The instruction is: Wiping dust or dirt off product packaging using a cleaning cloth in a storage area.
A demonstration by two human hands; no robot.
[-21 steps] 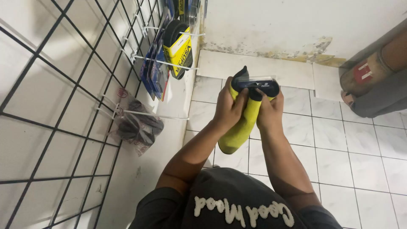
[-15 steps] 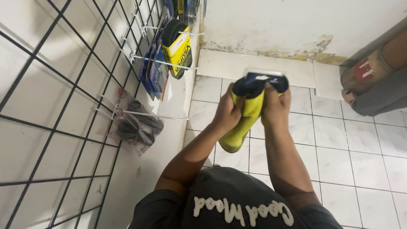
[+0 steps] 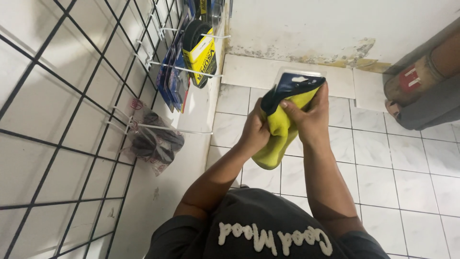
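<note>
1. The left hand (image 3: 254, 132) has its grip closed around the side of a yellow insole pack (image 3: 280, 129).
2. The right hand (image 3: 309, 115) pinches the pack's dark blue top, its grip closed too.
3. The pack is held above the white tiled floor (image 3: 407, 172).
4. A wire grid rack (image 3: 72, 120) stands to the left, with packaged goods (image 3: 201, 52) hanging on hooks.

Packaged goods (image 3: 200, 52) hang on a black wire grid (image 3: 72, 120) above white floor tiles (image 3: 407, 158).
</note>
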